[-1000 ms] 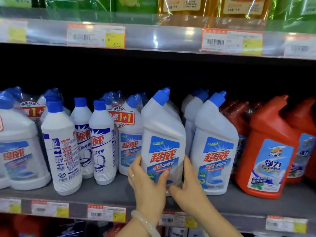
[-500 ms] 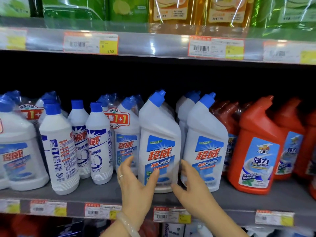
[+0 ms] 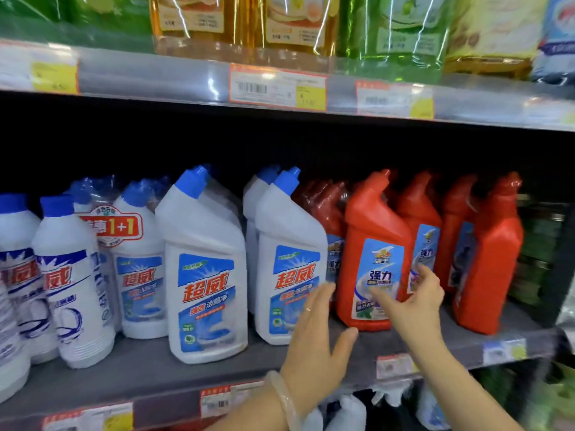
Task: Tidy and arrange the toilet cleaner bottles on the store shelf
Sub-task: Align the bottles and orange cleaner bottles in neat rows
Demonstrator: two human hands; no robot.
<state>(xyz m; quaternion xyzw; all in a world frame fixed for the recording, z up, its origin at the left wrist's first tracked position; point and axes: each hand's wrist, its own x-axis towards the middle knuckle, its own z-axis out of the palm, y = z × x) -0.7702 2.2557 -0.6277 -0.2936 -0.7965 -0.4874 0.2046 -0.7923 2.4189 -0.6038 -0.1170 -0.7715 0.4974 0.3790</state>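
Finding the red toilet cleaner bottle [image 3: 373,253] upright near the front of the grey shelf [image 3: 124,371], right of the middle; showing its blue label outward, its angled neck pointing up and to the right. Holding the right hand [image 3: 413,303] in front of this bottle, fingers spread and relaxed, grasping nothing; laying one fingertip over its label and another over the label of the next red bottle [image 3: 420,213], just behind on the right; not being able to tell whether the fingertips are really touching. Keeping the left hand [image 3: 314,334] released too, fingers straight and together, pointing upward, their tips overlapping the lower right edge of the white bottle [image 3: 289,244] just beside the red one; stretching the thumb near the red bottle's base. Wearing a thin ring [image 3: 307,309] and a pale bangle [image 3: 284,399] on that side. Going further left: a second white bottle [image 3: 205,275] standing more forward; then a wrapped pack [image 3: 110,227] with a "1+1" sticker; then slimmer white bottles [image 3: 71,281]. Going right: a further red bottle [image 3: 494,253] near the shelf end. Going upward: price tags [image 3: 278,88] on the upper rail; green and amber pouches [image 3: 395,32] above.
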